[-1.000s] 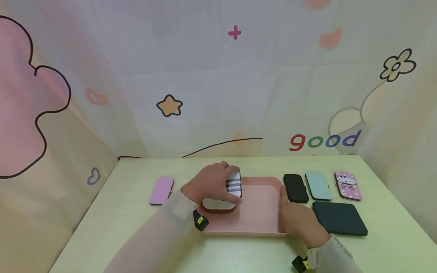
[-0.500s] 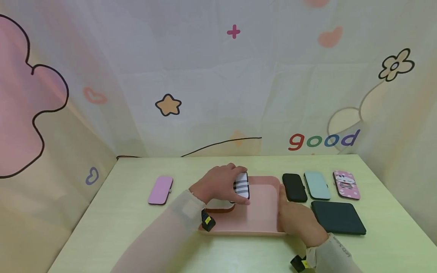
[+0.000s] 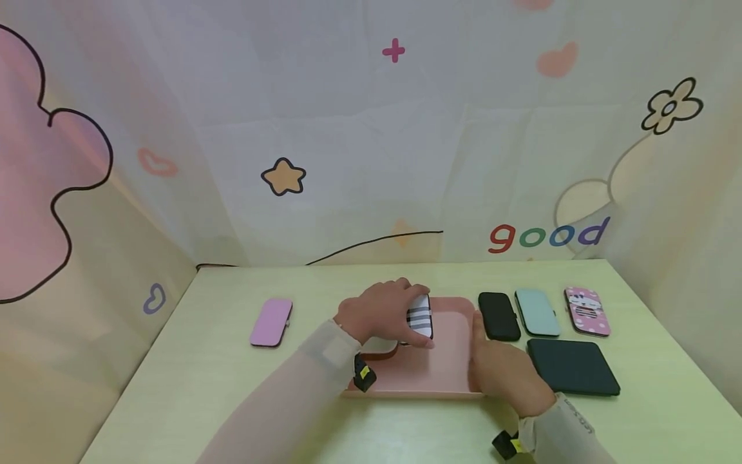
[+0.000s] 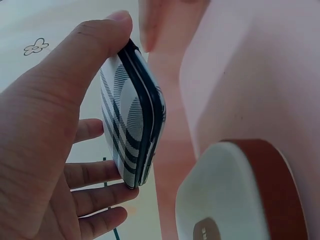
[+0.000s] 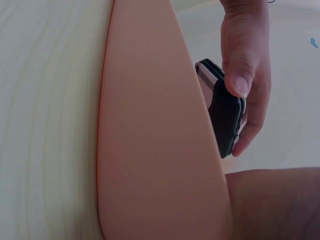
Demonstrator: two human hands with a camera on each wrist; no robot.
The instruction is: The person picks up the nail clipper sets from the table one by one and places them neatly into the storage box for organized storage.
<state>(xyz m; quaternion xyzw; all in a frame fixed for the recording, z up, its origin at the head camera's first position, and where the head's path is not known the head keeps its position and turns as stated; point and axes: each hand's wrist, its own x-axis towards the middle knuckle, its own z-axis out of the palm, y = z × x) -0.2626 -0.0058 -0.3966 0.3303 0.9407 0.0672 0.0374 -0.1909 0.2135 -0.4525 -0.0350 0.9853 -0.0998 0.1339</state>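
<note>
In the head view my left hand (image 3: 382,312) grips a small plaid case (image 3: 420,317) with a dark rim, holding it over the pink tray (image 3: 452,367). The left wrist view shows the plaid case (image 4: 120,115) on edge, thumb at one end and fingers at the other. A white case with a brown side (image 4: 280,195) lies in the tray beside it, partly hidden by my left wrist in the head view. My right hand (image 3: 504,374) rests against the tray's right wall, its index finger extended along the rim.
Right of the tray lie a black case (image 3: 500,316), a mint case (image 3: 537,312) and a pink patterned case (image 3: 587,312). A larger dark flat case (image 3: 574,367) lies nearer, beside my right hand. At the left is a lilac case (image 3: 272,322). A printed curtain (image 3: 348,129) hangs behind the table.
My left hand has moved right with the plaid case, further over the tray. My right hand stays at the tray's right wall.
</note>
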